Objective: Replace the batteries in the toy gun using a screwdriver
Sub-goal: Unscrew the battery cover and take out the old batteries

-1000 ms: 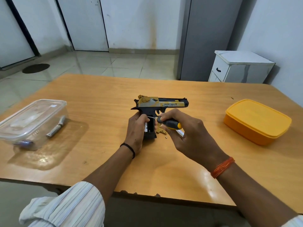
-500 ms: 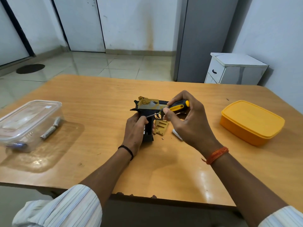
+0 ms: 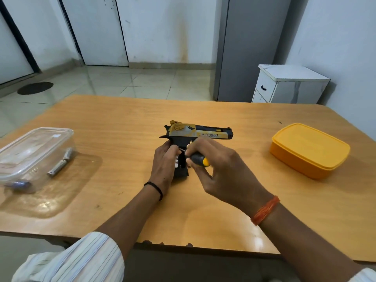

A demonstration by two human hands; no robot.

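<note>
Toy gun (image 3: 196,135) is lying on its side at the middle of the worktop (image 3: 122,123), barrel pointing to three o'clock, grip toward six o'clock. It is looking like light, rigid, smooth plastic, likely to skid, so pinning the grip is the sensible hold. The left hand (image 3: 165,163) is curling round that grip from nine o'clock. The right hand (image 3: 218,169), at four o'clock, is gripping the screwdriver (image 3: 198,158), its tip reaching the grip's side.
</note>
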